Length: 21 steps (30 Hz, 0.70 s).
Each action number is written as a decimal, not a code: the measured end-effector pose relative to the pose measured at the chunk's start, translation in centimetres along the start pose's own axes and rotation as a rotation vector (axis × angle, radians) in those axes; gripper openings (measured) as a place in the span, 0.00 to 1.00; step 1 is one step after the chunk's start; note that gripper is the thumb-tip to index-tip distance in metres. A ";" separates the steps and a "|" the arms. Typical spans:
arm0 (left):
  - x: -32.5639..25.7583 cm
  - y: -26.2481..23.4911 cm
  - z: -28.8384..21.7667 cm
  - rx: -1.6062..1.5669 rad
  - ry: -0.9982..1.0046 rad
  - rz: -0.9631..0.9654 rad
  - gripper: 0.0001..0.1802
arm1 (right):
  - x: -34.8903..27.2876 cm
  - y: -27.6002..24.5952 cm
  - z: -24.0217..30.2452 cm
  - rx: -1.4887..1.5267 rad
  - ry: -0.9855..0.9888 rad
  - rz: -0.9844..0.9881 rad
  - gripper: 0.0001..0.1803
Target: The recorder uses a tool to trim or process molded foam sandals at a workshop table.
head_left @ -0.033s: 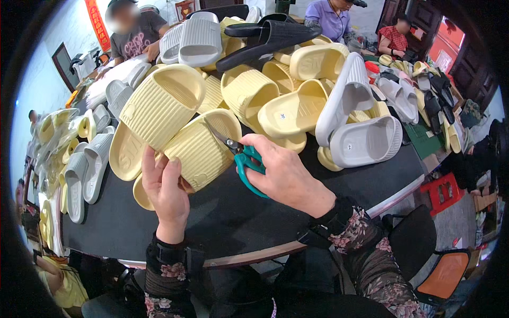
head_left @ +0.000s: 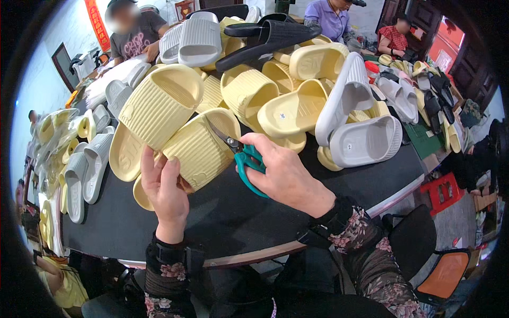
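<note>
My left hand [head_left: 167, 191] is closed around the edges of a pair of pale yellow slide slippers. One yellow slipper [head_left: 159, 108] leans up to the left, its ribbed strap toward me. Against it, the other yellow slipper [head_left: 201, 153] tilts to the right. The fingertips behind the straps are partly hidden. Small scissors [head_left: 246, 164] with teal handles are gripped in my right hand [head_left: 289, 177]. Their dark blades point up and left, over the upper edge of the right slipper's strap. Whether the blades touch it, I cannot tell.
A heap of yellow, grey and black slippers [head_left: 294, 108] covers the far part of the black table [head_left: 233, 228]. Grey slippers [head_left: 87, 172] stand at the left. Co-workers sit beyond the heap. On the right are a red stool [head_left: 442, 194] and an orange-seated chair [head_left: 444, 273].
The left slipper of the pair has shifted very slightly left with my left hand. My right hand and the scissors stay in place.
</note>
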State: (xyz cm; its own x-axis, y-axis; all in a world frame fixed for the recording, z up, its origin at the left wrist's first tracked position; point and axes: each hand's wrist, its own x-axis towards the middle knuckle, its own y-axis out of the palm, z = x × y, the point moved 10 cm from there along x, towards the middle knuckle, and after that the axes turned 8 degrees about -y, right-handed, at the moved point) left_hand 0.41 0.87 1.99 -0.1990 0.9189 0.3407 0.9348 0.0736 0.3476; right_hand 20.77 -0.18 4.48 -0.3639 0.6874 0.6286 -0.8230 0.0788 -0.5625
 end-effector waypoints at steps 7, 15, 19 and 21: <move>0.7 -0.9 -0.4 -0.077 -0.011 -0.076 0.27 | 0.1 -0.3 0.0 -0.018 0.068 0.019 0.22; 0.8 -1.2 -0.4 -0.086 0.000 -0.088 0.27 | -0.1 0.3 -0.1 -0.078 0.036 0.055 0.22; 0.8 -1.1 -0.4 -0.095 0.008 -0.066 0.27 | -0.2 0.5 0.0 -0.092 0.015 0.055 0.22; 0.7 -1.2 -0.4 -0.090 0.007 -0.071 0.27 | -0.2 0.6 0.0 -0.089 0.016 0.064 0.22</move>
State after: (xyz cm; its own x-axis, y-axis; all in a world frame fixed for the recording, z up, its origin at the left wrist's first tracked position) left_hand -0.97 1.26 2.13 -0.2663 0.9097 0.3187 0.8879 0.1028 0.4484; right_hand 20.34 -0.27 4.02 -0.4068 0.7046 0.5814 -0.7558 0.0978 -0.6474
